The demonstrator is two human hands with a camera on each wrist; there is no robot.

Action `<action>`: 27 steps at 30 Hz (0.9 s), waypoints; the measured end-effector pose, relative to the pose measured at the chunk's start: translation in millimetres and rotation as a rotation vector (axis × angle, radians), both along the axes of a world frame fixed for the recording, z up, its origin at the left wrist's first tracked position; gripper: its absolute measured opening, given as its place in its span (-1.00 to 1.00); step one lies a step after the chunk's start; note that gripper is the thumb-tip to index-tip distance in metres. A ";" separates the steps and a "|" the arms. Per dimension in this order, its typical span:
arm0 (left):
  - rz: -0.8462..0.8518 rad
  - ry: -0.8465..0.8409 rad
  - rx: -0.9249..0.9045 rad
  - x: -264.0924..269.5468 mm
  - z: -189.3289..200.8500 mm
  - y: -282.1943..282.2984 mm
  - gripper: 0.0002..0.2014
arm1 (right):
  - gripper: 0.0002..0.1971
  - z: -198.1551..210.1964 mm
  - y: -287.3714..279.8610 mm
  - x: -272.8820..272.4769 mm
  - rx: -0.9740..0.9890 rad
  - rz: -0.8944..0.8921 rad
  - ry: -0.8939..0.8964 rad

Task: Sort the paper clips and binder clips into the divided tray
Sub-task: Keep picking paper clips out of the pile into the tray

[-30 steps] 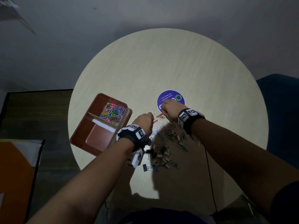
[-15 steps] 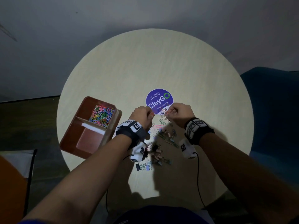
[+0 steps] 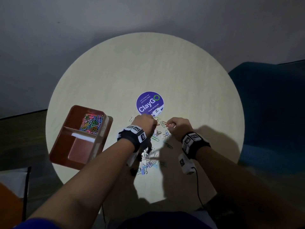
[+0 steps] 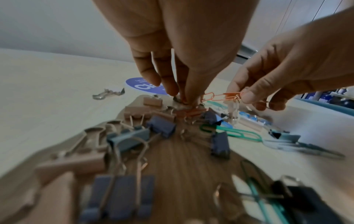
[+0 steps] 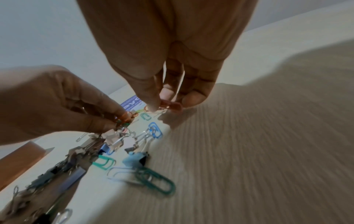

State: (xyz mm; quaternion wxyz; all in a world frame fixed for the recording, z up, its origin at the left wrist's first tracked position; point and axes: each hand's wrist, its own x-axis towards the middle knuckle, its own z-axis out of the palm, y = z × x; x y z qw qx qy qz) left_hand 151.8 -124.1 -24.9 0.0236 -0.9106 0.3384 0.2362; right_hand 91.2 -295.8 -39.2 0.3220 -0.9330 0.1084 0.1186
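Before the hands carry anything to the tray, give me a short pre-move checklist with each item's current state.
1. Right hand pinches orange paper clips: ok.
2. Those clips free of the pile: cannot tell; they stretch toward the left hand's fingertips.
3. Left hand has something pinched at the pile: ok; exactly what, cannot tell.
4. Far compartment of the tray already holds paper clips: ok.
5. Near compartment holds binder clips: not ok, none visible.
6. Table sorted: not ok, clips remain.

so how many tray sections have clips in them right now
1. The far section of the tray holds coloured paper clips; the near section looks bare. Its narrow side strip is too dim to read.
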 end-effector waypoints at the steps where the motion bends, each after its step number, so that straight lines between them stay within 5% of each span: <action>1: 0.005 -0.001 0.019 -0.3 1.0 -0.7 -0.75 | -0.81 0.0 1.2 1.6 0.027 -0.018 0.043; 9: 0.143 0.020 0.066 -9.1 -4.7 4.3 -0.35 | -0.82 -0.4 21.3 17.4 -0.129 0.123 0.200; 16: 0.398 0.021 -0.230 -9.5 -11.0 22.8 -0.88 | -0.79 -2.7 25.0 23.7 -0.198 0.238 0.222; 23: 0.747 0.085 -0.428 -6.0 -4.3 38.7 -0.90 | -0.96 3.5 20.9 31.9 -0.133 0.195 0.169; 27: 0.766 0.128 -0.421 -6.6 -4.1 41.2 -0.86 | -0.86 4.1 24.6 35.3 -0.123 0.168 0.161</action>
